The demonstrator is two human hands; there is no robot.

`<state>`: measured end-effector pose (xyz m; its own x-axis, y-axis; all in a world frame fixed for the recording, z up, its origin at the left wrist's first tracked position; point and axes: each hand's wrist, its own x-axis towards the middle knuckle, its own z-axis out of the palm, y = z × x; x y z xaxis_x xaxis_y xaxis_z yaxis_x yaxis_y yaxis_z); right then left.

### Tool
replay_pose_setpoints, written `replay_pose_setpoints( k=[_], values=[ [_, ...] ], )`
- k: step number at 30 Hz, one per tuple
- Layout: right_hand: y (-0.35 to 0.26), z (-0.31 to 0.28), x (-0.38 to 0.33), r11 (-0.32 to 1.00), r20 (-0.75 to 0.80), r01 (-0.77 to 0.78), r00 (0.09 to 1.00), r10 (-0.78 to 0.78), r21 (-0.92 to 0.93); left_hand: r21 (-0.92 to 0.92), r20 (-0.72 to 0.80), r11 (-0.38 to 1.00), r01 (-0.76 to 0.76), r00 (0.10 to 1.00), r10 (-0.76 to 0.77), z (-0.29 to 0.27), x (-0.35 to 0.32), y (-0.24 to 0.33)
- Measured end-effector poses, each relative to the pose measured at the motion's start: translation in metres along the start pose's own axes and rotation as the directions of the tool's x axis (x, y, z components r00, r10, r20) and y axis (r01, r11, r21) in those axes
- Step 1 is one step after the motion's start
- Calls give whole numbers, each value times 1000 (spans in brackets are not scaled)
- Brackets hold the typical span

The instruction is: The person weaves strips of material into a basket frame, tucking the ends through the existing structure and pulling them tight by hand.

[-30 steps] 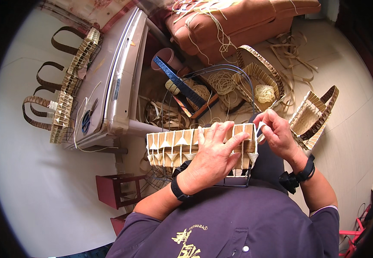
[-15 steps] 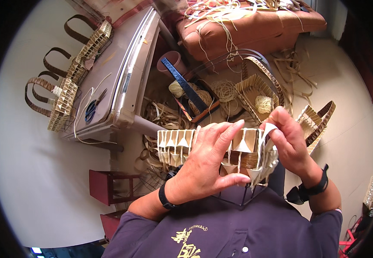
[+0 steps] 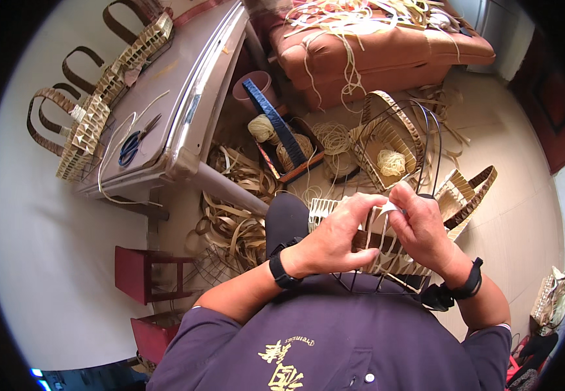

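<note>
A half-woven basket (image 3: 392, 242) on a dark wire frame (image 3: 367, 285) rests in front of my torso. Pale strips wrap its side in rows, with a brown band between them. My left hand (image 3: 334, 240) steadies the basket, its thumb along the near side and its fingers bent over the rim. My right hand (image 3: 423, 225) pinches a pale flat strip (image 3: 387, 208) at the rim between thumb and forefinger. My left fingertips lie close beside that strip. Both hands hide much of the rim.
On the left table (image 3: 184, 85) are scissors (image 3: 132, 144) and handled baskets (image 3: 87, 140). Beyond me sit a tray with a blue handle (image 3: 276, 124), a yellowish basket (image 3: 367, 140) and a sofa (image 3: 386, 58) strewn with strips. Loose strips (image 3: 233, 225) and red stools (image 3: 132, 274) lie left.
The basket has turned and shifted to the right in view. My left hand has come closer to the right one, its fingers now bent at the rim. My right hand still pinches the strip.
</note>
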<state>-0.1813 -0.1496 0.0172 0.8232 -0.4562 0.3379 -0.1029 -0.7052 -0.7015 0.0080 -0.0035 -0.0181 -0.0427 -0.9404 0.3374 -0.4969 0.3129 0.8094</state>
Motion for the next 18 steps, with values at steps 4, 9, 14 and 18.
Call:
replay_pose_setpoints(
  k=[4,9,14,18],
  values=[
    [12,12,-1,996,-33,-55,998,58,76,17,-20,1000,18,1000,-18,4,-3,-6],
    [8,5,-14,990,-239,118,962,-135,-84,-9,-75,1000,27,997,-28,-6,-3,-13],
    [2,8,-46,982,10,141,990,-141,-122,4,-68,1000,25,997,-25,-7,6,-17],
    [0,10,-52,998,73,42,997,-39,-46,19,-33,1000,24,999,-23,-9,13,-16]
  ],
)
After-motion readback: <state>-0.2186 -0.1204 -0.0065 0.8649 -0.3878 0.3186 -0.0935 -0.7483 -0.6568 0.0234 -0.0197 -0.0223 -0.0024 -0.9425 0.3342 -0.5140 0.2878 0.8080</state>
